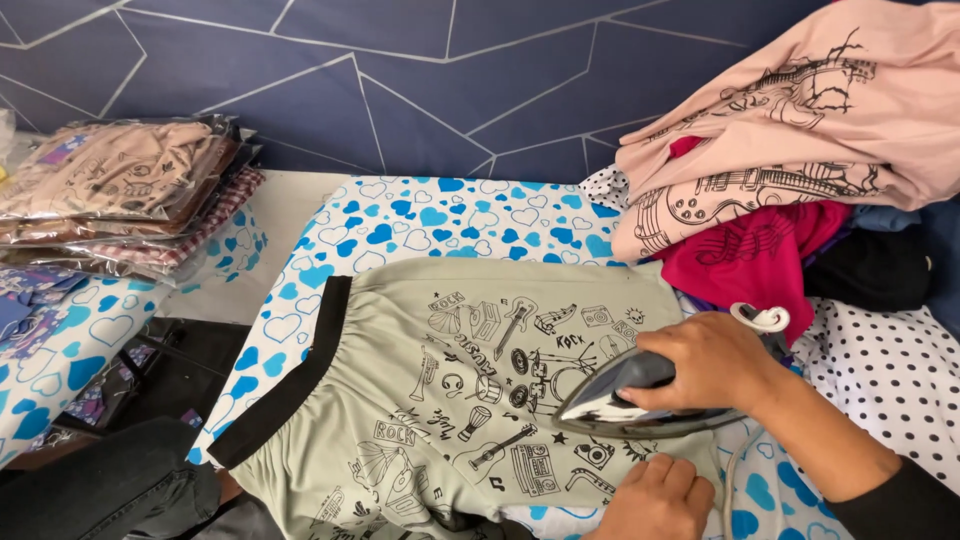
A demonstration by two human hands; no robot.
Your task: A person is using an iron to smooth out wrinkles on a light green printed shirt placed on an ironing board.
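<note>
While the right hand (712, 362) grips the iron (625, 398) — sole flat on the shorts (450, 400), at their right edge — the left hand (655, 498) lies open, palm down on the fabric just below the iron. Risk: fingers this near the hot sole could get burnt; lingering may scorch the print.

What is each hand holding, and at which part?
The right hand grips the clothes iron by its top handle. The left hand holds nothing; it lies flat on the pale green printed garment, near the lower edge.
</note>
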